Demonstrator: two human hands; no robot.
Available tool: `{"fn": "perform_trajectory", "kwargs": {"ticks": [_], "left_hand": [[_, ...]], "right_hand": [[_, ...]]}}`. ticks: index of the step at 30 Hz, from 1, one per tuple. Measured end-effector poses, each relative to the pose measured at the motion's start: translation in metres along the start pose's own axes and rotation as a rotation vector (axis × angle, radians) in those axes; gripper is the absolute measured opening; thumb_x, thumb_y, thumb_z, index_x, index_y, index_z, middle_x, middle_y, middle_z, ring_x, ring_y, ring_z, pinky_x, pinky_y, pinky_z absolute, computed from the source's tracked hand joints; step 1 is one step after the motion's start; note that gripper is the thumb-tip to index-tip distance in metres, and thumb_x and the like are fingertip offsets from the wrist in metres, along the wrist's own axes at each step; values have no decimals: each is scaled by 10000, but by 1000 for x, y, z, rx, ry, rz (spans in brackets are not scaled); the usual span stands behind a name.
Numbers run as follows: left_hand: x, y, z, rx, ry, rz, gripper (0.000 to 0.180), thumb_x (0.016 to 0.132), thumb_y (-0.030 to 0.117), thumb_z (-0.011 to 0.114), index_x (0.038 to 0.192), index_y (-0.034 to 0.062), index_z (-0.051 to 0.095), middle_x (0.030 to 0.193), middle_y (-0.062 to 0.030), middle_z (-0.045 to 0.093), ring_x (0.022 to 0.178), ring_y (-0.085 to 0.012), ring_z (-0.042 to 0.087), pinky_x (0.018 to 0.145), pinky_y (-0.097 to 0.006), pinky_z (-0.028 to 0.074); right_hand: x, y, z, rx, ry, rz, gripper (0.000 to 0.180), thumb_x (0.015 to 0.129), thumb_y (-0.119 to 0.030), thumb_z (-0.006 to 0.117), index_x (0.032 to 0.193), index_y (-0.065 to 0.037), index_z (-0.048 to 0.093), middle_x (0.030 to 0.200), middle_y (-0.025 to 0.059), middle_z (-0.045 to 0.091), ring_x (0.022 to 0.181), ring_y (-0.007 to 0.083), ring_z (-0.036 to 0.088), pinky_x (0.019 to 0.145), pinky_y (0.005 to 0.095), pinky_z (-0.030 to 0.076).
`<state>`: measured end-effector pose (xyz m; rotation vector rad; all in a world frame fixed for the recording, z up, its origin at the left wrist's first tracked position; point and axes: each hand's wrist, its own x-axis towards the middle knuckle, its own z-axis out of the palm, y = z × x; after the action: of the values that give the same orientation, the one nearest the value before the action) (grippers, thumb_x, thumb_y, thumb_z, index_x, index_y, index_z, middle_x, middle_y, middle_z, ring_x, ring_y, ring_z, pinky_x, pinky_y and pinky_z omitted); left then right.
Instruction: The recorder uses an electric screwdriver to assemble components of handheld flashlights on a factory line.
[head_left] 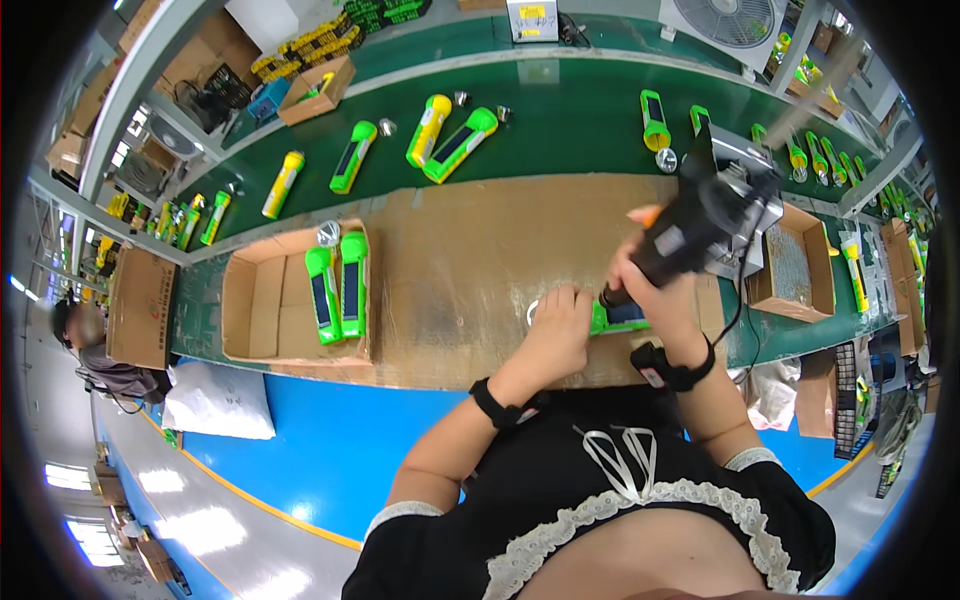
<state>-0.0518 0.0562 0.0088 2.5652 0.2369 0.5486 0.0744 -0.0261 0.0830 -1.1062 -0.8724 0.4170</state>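
Note:
A green flashlight (627, 322) with a dark panel lies on the cardboard-covered bench right in front of me. My left hand (562, 332) is closed over its left end, and the fingers hide much of it. In my right hand (640, 282) is a black electric screwdriver (685, 235), gripped near its lower front part. Its tip points down at the flashlight; whether it touches a screw is hidden. A pale round rim shows beside my left hand.
An open cardboard box (250, 345) at the left holds two green flashlights (353, 290). Beyond the cardboard sheet (450, 235), several yellow and green flashlights rest on the green belt (570, 125). A smaller box (815, 290) and a black cable stand right. One person (110, 355) sits far left.

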Motion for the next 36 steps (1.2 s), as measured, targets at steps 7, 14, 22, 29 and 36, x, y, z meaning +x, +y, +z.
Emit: {"fn": "perform_trajectory", "kwargs": {"ticks": [7,14,22,29,36], "left_hand": [[5,-7,-12,337,-53,-212,477,651,194,741,1005,-24,507,937,-182,499,870,-348,522,745,-424,428],[169,-96,16,590,160,-230,669,788,563,580,1041,-54,522,919,-189,562,851,-323,588,724,-412,483],[214,-214,-71,1006,29,-784,743,610,488,761,1201,93,545,1270,-219,396,1218,-385,346,973,-450,324],[170,-261,-110,619,-111,-917,820,597,733,641,1136,116,636,1218,-214,454,1104,-350,495,870,-405,444],[111,-157,-85,584,-103,-993,729,621,689,660,1040,92,665,1179,-192,476,1068,-328,502,859,-394,440]], "right_hand": [[-40,-73,-48,212,133,-317,653,792,-187,676,1258,-13,252,702,60,497,551,161,505,558,296,466],[-43,-54,-67,78,183,-225,552,803,-19,604,1248,-30,278,763,76,502,640,158,514,624,289,454],[-54,-27,-108,-88,261,-276,563,785,35,580,1261,-1,280,783,74,495,634,150,504,612,283,463],[-63,-16,-125,-217,463,-275,566,799,19,586,1286,3,298,749,70,496,614,149,504,601,263,439],[-52,-10,-112,-190,377,-304,536,815,-38,610,1261,45,324,765,77,496,607,145,502,607,271,441]]}}
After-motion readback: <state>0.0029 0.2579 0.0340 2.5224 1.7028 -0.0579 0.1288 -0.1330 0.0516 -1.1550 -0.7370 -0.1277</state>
